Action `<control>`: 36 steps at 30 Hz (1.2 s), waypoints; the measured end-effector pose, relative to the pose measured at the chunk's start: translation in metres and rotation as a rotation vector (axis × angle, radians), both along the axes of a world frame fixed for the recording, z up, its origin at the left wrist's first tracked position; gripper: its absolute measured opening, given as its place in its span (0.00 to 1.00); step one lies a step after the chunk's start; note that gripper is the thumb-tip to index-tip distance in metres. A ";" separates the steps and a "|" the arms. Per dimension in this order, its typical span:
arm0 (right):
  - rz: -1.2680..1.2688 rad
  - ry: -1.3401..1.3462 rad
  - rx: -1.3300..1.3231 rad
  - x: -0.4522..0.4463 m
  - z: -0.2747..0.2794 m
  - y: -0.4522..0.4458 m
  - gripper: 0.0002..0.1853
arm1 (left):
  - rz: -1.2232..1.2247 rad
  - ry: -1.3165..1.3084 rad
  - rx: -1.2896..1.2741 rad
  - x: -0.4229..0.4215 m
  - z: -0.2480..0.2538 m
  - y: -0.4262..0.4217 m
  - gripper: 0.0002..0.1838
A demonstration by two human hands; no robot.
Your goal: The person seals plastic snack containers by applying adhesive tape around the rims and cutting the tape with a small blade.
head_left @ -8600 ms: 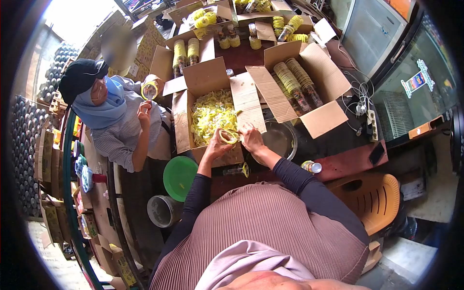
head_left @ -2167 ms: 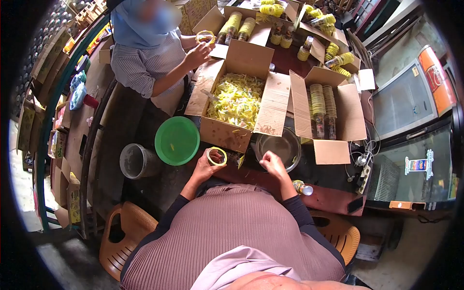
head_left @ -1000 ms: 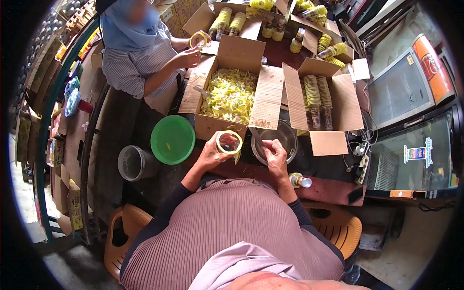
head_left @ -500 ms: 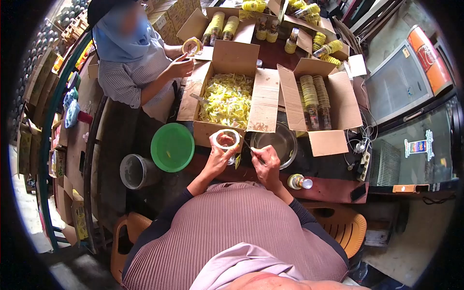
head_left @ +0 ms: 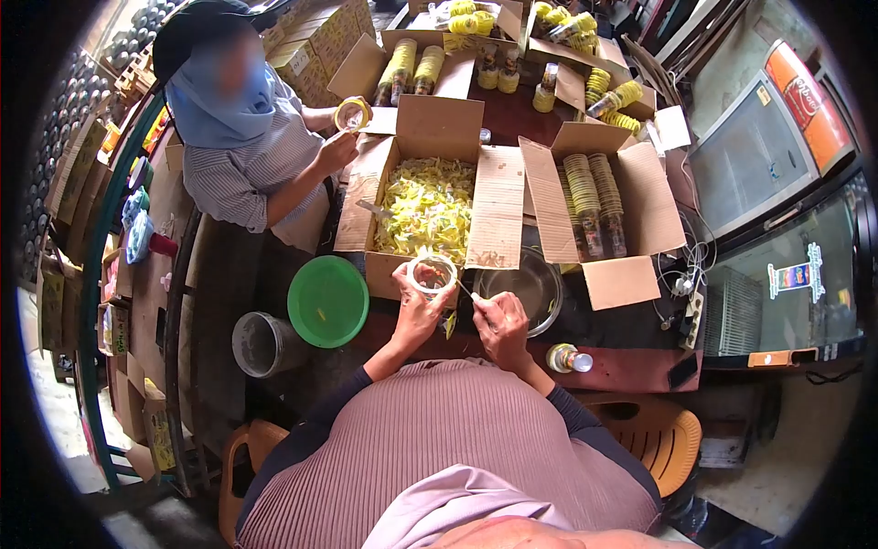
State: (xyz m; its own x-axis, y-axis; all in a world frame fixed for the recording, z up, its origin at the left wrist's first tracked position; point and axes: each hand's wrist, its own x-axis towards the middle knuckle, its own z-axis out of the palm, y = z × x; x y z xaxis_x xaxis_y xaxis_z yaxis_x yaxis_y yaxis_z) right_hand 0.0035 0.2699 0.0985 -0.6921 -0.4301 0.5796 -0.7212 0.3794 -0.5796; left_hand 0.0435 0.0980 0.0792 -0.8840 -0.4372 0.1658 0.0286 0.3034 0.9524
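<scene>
A round clear cup (head_left: 432, 274) with a pale rim is held by my left hand (head_left: 419, 306), its open end facing up. Just to the right, my right hand (head_left: 501, 322) is closed on a thin tool (head_left: 466, 290) whose tip points at the cup; what kind of tool it is I cannot tell. Beyond both hands stands an open cardboard box (head_left: 384, 271) full of yellow wrapped pieces (head_left: 426, 209). A metal bowl (head_left: 549, 322) lies behind my right hand. The green basin (head_left: 327, 302) is to the left of my left hand.
A co-worker (head_left: 247, 137) at the left holds another round cup (head_left: 352, 114). A grey bucket (head_left: 259, 345) stands near the basin. A capped jar (head_left: 567, 358) lies right of my right hand. Another box (head_left: 622, 282) holds stacked yellow-rimmed cups (head_left: 593, 201). Orange chairs (head_left: 649, 435) are beside me.
Since the earlier views, my left hand has lifted the cup to the box's front edge. My right hand, apart from the cup earlier, has come close to it with the thin tool.
</scene>
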 end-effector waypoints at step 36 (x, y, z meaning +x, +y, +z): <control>-0.076 -0.016 0.114 -0.023 0.007 -0.013 0.10 | 0.009 -0.021 0.088 -0.030 -0.023 -0.007 0.33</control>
